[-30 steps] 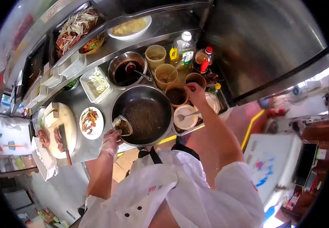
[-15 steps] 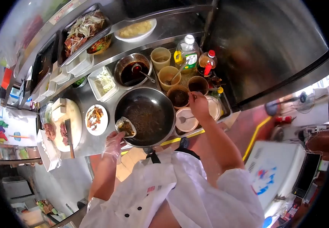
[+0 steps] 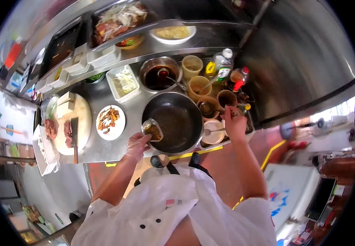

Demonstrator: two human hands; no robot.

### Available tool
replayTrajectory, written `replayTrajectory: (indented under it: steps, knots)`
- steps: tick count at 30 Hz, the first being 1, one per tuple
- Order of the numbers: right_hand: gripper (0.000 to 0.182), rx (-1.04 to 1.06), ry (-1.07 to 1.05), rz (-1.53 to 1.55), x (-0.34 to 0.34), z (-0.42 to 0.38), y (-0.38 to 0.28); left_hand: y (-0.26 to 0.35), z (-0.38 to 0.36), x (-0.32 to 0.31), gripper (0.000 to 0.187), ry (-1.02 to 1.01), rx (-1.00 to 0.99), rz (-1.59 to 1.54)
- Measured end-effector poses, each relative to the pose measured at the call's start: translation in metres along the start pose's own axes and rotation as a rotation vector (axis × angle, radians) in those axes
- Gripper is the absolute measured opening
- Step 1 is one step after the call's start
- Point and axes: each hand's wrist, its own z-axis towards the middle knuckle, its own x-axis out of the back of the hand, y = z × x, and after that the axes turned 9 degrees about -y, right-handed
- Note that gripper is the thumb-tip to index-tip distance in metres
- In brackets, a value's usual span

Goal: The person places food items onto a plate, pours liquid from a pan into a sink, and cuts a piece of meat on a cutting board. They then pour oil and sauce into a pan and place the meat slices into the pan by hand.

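My left hand [image 3: 138, 144], in a clear plastic glove, grips a small clear bowl [image 3: 152, 130] with brownish contents. It holds the bowl tilted over the left side of a dark wok [image 3: 173, 111], whose bottom looks thinly coated with liquid. To the right, my bare right hand [image 3: 235, 123] is closed above the seasoning tubs. Blur hides what its fingers grip. Beside it are a brown tub [image 3: 207, 101] with a utensil inside, another tub of dark contents [image 3: 226, 98], and a white-filled tub [image 3: 213, 126] with a spoon [image 3: 216, 130].
Left of the wok are a plate of cooked pieces [image 3: 111, 130] and a round cutting board [image 3: 83, 123] with meat and a cleaver [image 3: 75, 137]. Behind stand a pot of dark sauce [image 3: 151, 84] with a ladle, a box of shredded vegetables [image 3: 115, 91], and bottles [image 3: 223, 61]. A shelf [image 3: 144, 45] hangs above.
The view has shifted, so the counter appears farther right. My right hand has moved a little right, away from the brown tub. My left hand still holds the small bowl over the wok.
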Motion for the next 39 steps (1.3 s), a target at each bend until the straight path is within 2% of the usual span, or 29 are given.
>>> replayTrajectory:
  steps: [3, 5, 9, 11, 13, 15, 16, 18, 19, 20, 21, 23, 25, 28, 30, 34, 36, 39]
  knots:
    - [0.010, 0.124, -0.088, 0.102, -0.020, -0.028, -0.008, -0.001, 0.003, 0.003, 0.014, -0.033, -0.022, 0.003]
    - [0.012, 0.573, -0.172, -0.071, -0.036, -0.048, -0.018, 0.001, -0.002, -0.001, 0.015, -0.003, -0.022, -0.009]
    - [0.018, 0.648, -0.181, 0.118, -0.077, -0.090, -0.008, -0.001, -0.001, -0.003, 0.016, -0.028, -0.051, -0.028]
    - [0.019, 0.415, -0.277, 0.122, -0.085, -0.108, -0.003, 0.000, -0.006, -0.007, 0.017, -0.024, -0.054, -0.015]
    - [0.013, 0.383, -0.253, 0.095, -0.082, -0.114, 0.006, 0.006, -0.010, -0.011, 0.022, 0.025, -0.044, 0.061]
    - [0.008, -0.110, -0.105, 0.538, -0.060, -0.111, 0.011, 0.006, -0.014, -0.016, 0.020, 0.029, -0.058, 0.031]
    - [0.013, -0.181, -0.006, 0.651, -0.052, -0.098, 0.027, 0.005, -0.016, -0.017, 0.018, 0.033, -0.071, 0.006]
    - [0.013, -0.156, 0.119, 0.573, -0.026, -0.064, 0.047, 0.002, -0.013, -0.015, 0.019, 0.055, -0.060, 0.013]
    - [0.015, -0.068, 0.153, 0.416, -0.014, -0.049, 0.053, 0.000, -0.012, -0.015, 0.019, 0.079, -0.049, 0.019]
    - [0.017, -0.012, 0.191, 0.548, -0.017, -0.033, 0.073, 0.005, -0.018, -0.020, 0.020, 0.083, -0.052, 0.043]
    - [0.014, -0.034, 0.223, 0.413, -0.017, -0.018, 0.088, 0.002, -0.015, -0.018, 0.020, 0.065, -0.052, 0.058]
    - [0.013, 0.171, 0.215, -0.105, -0.016, 0.009, 0.121, -0.006, -0.009, -0.012, 0.026, 0.043, -0.059, 0.059]
    - [0.016, 0.237, 0.118, -0.216, -0.017, 0.025, 0.134, 0.001, -0.014, -0.019, 0.025, 0.053, -0.058, 0.067]
    - [0.017, 0.155, 0.032, -0.232, -0.034, 0.036, 0.161, 0.008, -0.021, -0.030, 0.022, 0.123, -0.068, 0.000]
    - [0.018, 0.055, -0.047, -0.213, -0.033, 0.037, 0.155, 0.005, -0.017, -0.028, 0.021, 0.115, -0.073, 0.002]
    - [0.019, 0.052, 0.055, -0.150, -0.043, 0.046, 0.181, 0.003, -0.015, -0.025, 0.017, 0.114, -0.084, -0.013]
    - [0.019, -0.080, 0.121, -0.109, -0.032, 0.047, 0.173, 0.003, -0.013, -0.023, 0.016, 0.117, -0.087, -0.020]
    - [0.017, 0.005, 0.176, -0.102, -0.006, 0.054, 0.168, -0.001, -0.008, -0.018, 0.016, 0.114, -0.081, -0.030]
